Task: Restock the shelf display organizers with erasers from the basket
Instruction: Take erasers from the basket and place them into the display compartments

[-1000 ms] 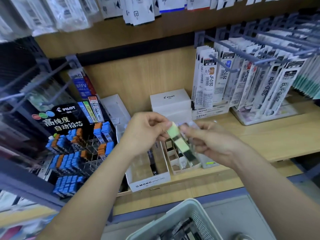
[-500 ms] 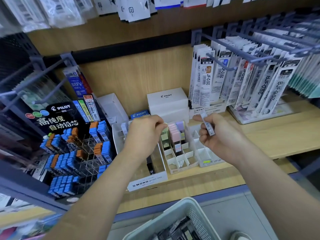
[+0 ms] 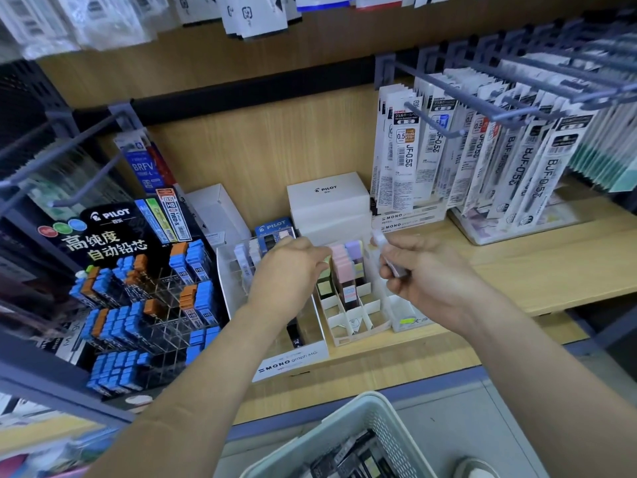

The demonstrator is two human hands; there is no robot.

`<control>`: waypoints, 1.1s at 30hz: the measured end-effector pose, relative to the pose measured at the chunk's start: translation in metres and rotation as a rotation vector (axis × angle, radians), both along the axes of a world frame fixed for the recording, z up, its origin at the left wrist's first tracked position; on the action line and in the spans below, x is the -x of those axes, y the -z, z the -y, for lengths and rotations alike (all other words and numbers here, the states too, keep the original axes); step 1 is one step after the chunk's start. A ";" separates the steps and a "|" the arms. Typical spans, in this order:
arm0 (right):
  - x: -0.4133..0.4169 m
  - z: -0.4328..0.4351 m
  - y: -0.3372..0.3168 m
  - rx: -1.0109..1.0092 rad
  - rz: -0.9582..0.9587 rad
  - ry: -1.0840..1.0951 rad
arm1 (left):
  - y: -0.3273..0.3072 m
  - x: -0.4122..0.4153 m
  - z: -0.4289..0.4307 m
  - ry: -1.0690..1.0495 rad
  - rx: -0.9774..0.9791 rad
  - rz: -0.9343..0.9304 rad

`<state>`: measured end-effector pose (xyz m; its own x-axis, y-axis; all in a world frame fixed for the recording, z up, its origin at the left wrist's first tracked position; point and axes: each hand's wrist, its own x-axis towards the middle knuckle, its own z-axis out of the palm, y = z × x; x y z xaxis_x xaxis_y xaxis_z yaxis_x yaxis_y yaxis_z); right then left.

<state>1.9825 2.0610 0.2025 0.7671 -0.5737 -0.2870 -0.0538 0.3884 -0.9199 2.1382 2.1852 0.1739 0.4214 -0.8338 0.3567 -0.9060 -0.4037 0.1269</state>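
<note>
On the wooden shelf stands a white divided organizer [image 3: 355,320] with pink and lilac erasers [image 3: 346,267] upright in its back slots. My left hand [image 3: 287,270] is at its left column, fingertips curled on a pale green eraser [image 3: 324,270] that sits in the slot. My right hand [image 3: 425,274] hovers just right of the organizer and pinches a slim clear-wrapped eraser [image 3: 387,253]. A grey basket [image 3: 344,429] with more packs sits at the bottom.
A white MONO box [image 3: 293,360] stands left of the organizer, and a black PILOT lead display [image 3: 138,298] further left. White PILOT boxes [image 3: 327,198] sit behind. Refill packs [image 3: 482,160] hang on hooks at the right, above the wooden shelf [image 3: 551,267].
Both hands first held a green eraser together in front of the shelf. They parted: my left hand carried it into the organizer's left column, my right hand kept a slim pack.
</note>
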 end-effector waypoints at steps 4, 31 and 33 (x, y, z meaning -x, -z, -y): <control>-0.001 -0.001 0.002 0.046 -0.049 0.081 | -0.005 0.004 0.000 -0.003 -0.112 0.045; -0.002 -0.016 0.000 0.004 -0.068 -0.011 | -0.013 0.003 0.005 -0.031 -0.139 0.040; -0.002 -0.018 -0.001 -0.021 -0.079 -0.034 | -0.008 0.002 0.007 -0.035 -0.140 0.110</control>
